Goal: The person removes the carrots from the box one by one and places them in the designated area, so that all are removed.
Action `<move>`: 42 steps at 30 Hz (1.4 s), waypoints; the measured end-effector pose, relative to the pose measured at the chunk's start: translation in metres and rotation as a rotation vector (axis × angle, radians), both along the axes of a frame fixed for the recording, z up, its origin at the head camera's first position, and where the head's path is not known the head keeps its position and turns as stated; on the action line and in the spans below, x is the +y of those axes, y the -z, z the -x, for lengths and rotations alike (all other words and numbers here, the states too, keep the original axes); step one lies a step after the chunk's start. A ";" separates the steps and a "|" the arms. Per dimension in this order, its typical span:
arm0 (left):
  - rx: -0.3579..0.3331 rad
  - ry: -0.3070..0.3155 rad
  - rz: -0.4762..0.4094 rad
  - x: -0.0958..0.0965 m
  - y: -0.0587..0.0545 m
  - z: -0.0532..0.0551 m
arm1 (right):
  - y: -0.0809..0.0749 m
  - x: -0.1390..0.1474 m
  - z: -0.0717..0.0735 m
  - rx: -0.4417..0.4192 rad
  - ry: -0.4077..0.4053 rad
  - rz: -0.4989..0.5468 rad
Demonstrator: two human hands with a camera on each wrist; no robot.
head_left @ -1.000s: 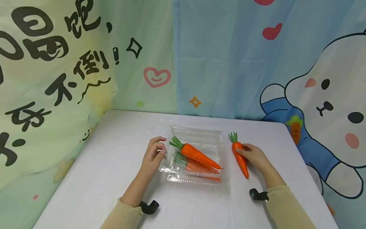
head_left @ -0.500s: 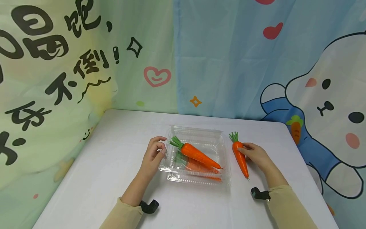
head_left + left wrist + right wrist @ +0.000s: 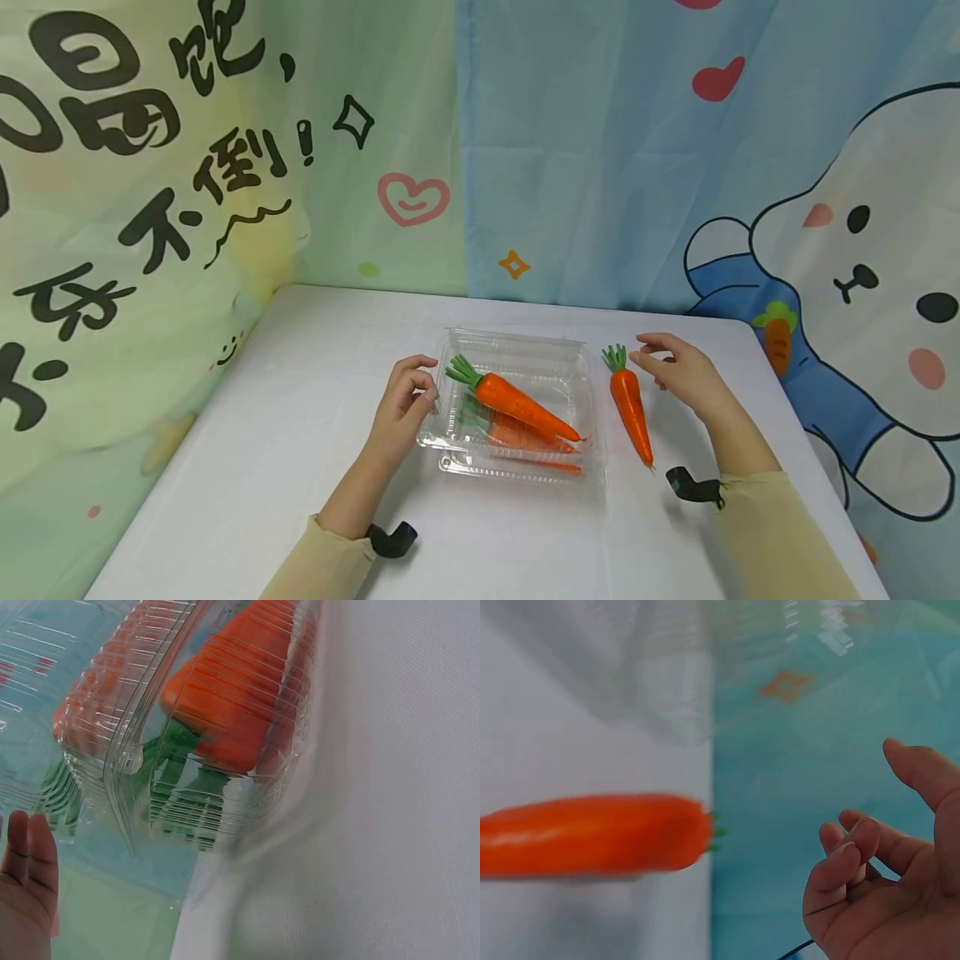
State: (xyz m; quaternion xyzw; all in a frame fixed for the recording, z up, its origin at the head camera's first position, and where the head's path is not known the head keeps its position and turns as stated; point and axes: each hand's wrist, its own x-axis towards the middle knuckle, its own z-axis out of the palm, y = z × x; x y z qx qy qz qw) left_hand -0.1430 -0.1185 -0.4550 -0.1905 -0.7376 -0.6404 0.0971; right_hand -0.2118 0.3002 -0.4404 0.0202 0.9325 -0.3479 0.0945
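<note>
My left hand [image 3: 408, 408] stays at the left edge of a clear plastic clamshell box [image 3: 450, 425], fingertips right at its rim; the left wrist view shows straight fingers [image 3: 43, 855] there. One orange carrot [image 3: 525, 406] with green leaf stubs lies slantwise in the box's upper part. Through the plastic beneath it shows more carrot [image 3: 232, 682], partly hidden. A separate carrot [image 3: 632, 412] lies on the table right of the box, leaves toward the back. Beside those leaves hovers my right hand [image 3: 678, 371], holding nothing, its thumb and forefinger apart and other fingers loosely bent.
The white tabletop [image 3: 300, 467] ends at the back against a printed cloth backdrop [image 3: 555, 150]. Another printed cloth [image 3: 75, 333] hangs along the left side. Black wrist cameras, such as the right one [image 3: 693, 486], stick out from the sleeves.
My right hand has let go of the carrot on the table and moved up and away to the right of it. That carrot, the box and my left hand have stayed in place.
</note>
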 end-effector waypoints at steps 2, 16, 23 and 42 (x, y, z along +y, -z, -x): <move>0.001 0.003 -0.004 0.000 0.001 0.000 | -0.017 -0.008 0.001 0.024 -0.030 -0.008; 0.014 0.001 -0.005 -0.001 0.001 0.001 | -0.097 -0.083 0.008 -0.003 -0.418 0.014; 0.009 -0.004 -0.005 0.000 0.002 0.000 | -0.097 -0.110 0.016 -0.134 -0.603 -0.007; 0.004 -0.006 -0.013 0.001 0.000 0.000 | -0.082 -0.158 0.039 -0.366 -0.763 0.002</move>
